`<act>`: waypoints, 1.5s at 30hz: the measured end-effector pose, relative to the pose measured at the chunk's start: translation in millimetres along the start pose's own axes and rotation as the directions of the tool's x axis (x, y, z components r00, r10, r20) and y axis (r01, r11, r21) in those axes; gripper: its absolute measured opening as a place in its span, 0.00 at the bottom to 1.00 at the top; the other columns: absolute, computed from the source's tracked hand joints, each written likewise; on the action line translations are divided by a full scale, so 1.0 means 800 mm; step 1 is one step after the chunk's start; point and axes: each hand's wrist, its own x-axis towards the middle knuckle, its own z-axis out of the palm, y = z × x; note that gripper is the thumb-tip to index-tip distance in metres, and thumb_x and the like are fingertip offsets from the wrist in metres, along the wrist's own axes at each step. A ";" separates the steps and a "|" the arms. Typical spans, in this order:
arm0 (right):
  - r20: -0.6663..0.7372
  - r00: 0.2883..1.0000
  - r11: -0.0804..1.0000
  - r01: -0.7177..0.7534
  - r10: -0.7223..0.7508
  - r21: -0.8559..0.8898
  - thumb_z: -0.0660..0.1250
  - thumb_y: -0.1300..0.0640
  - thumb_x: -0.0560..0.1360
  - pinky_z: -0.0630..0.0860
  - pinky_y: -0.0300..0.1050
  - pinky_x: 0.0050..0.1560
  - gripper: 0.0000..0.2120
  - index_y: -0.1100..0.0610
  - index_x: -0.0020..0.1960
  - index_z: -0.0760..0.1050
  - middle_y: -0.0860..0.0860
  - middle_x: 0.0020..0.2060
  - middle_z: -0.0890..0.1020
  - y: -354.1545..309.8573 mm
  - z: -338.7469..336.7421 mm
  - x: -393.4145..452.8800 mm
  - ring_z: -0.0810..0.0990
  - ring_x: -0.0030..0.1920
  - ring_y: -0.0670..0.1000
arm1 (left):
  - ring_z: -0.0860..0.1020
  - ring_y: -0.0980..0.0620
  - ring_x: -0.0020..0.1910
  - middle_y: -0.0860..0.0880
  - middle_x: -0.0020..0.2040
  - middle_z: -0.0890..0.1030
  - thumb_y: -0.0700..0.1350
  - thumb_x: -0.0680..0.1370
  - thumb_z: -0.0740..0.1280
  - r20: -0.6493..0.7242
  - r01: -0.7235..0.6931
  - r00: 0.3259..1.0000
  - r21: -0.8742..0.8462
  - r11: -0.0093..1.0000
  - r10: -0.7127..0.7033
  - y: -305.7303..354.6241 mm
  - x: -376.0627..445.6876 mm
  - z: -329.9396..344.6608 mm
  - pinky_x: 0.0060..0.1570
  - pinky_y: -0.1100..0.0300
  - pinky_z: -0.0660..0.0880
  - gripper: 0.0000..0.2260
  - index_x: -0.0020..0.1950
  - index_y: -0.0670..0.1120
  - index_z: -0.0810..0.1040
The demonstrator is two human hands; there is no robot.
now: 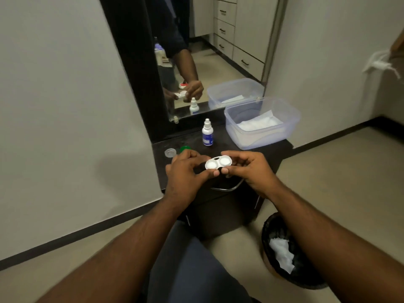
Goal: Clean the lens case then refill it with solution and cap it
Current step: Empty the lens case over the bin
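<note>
A white two-well lens case (218,162) is held level above the dark cabinet top (238,147), both wells uncapped and facing up. My left hand (185,173) pinches its left end and my right hand (247,169) pinches its right end. A green cap (184,148) and a clear cap (170,152) lie on the cabinet top just beyond my left hand. The small white solution bottle (207,133) with a blue label stands upright behind the case, its tip closed.
A clear plastic tub (262,125) holding white tissues stands at the back right of the cabinet. A mirror (196,62) leans against the wall behind. A black bin (286,250) with crumpled tissue sits on the floor at the right.
</note>
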 end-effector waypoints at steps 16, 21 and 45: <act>-0.477 0.878 0.978 -0.130 0.036 -0.164 0.76 0.69 0.64 0.79 0.43 0.50 0.19 0.59 0.54 0.81 0.61 0.46 0.82 0.063 -0.245 -0.148 0.79 0.43 0.51 | 0.72 0.46 0.64 0.45 0.66 0.72 0.50 0.76 0.68 0.412 -0.389 0.890 0.464 0.796 0.194 0.109 0.046 0.145 0.62 0.50 0.73 0.24 0.70 0.45 0.70; -0.407 0.908 0.888 -0.265 0.099 -0.376 0.77 0.67 0.64 0.75 0.32 0.45 0.19 0.59 0.54 0.82 0.57 0.43 0.79 0.102 -0.277 -0.158 0.78 0.40 0.48 | 0.69 0.44 0.68 0.44 0.71 0.70 0.47 0.78 0.66 0.405 -0.404 0.891 0.500 0.766 0.205 0.101 0.045 0.150 0.65 0.48 0.71 0.24 0.73 0.45 0.67; -0.195 0.924 0.026 -0.215 0.329 -0.976 0.62 0.64 0.74 0.76 0.51 0.50 0.10 0.59 0.55 0.75 0.57 0.53 0.76 0.131 -0.214 -0.115 0.76 0.54 0.58 | 0.60 0.45 0.75 0.46 0.77 0.61 0.44 0.80 0.64 0.478 -0.414 0.865 0.508 0.755 0.154 0.101 0.046 0.143 0.73 0.48 0.59 0.27 0.77 0.47 0.59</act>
